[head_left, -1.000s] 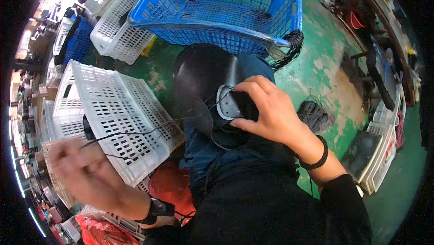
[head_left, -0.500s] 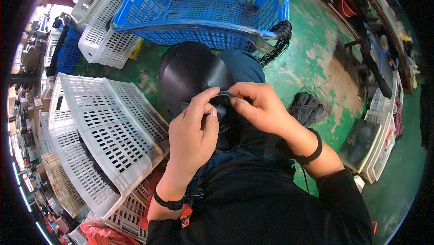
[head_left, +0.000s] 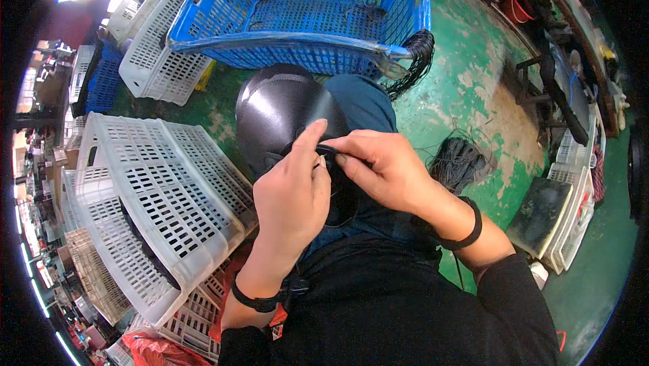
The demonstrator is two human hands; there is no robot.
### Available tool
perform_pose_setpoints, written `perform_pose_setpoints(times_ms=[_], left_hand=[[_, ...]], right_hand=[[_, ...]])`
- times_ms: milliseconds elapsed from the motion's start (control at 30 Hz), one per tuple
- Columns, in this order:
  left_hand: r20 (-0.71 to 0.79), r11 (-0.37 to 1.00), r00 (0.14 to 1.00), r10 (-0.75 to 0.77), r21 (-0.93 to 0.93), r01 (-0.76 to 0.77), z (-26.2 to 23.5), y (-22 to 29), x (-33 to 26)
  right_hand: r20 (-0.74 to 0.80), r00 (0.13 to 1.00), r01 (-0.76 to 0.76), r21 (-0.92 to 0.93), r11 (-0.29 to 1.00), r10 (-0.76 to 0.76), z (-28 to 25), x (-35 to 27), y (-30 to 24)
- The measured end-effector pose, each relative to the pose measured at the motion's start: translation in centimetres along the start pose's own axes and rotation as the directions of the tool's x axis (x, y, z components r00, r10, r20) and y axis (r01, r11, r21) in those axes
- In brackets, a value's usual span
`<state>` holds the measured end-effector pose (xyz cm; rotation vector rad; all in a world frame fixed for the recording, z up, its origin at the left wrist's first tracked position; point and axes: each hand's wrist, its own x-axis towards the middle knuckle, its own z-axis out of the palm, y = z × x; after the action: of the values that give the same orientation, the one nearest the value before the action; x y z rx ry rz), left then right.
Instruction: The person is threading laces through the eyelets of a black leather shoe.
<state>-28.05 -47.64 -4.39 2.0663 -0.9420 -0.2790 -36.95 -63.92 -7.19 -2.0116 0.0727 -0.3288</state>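
A glossy black leather-like piece [head_left: 287, 112] with a wide rounded end lies over my lap. My left hand [head_left: 289, 193] is closed at its near part, index finger stretched along the black surface and thumb close beneath. What sits between those fingers is mostly hidden. Just to the right, my right hand [head_left: 385, 166] pinches a narrow black strip [head_left: 327, 150] between thumb and forefinger. The fingertips of both hands are only a little apart. More of the black material hangs below them, partly covered by the hands.
Ahead stands a blue plastic crate [head_left: 291, 43], a bundle of black cords [head_left: 420, 52] hung on its right corner. More black cords [head_left: 458, 163] lie on the green floor. White crates [head_left: 169, 190] lean close at my left. A dark-topped stack [head_left: 541, 210] sits at right.
My left index finger has straightened and lifted from the strip. My right hand has shifted slightly left and down, still pinching it.
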Motion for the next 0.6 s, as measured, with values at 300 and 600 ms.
perform_pose_setpoints(times_ms=[300,600], left_hand=[[-0.146,0.938,0.942,0.304,0.218,-0.269,0.9,-0.3,0.3],[-0.013,0.992,0.997,0.074,0.108,-0.072,-0.6,0.5,-0.5]], right_hand=[[0.016,0.999,0.042,-0.034,0.999,-0.042,-0.7,-0.1,-0.5],[0.082,0.971,-0.236,0.254,0.938,0.223,0.5,-0.3,-0.8]])
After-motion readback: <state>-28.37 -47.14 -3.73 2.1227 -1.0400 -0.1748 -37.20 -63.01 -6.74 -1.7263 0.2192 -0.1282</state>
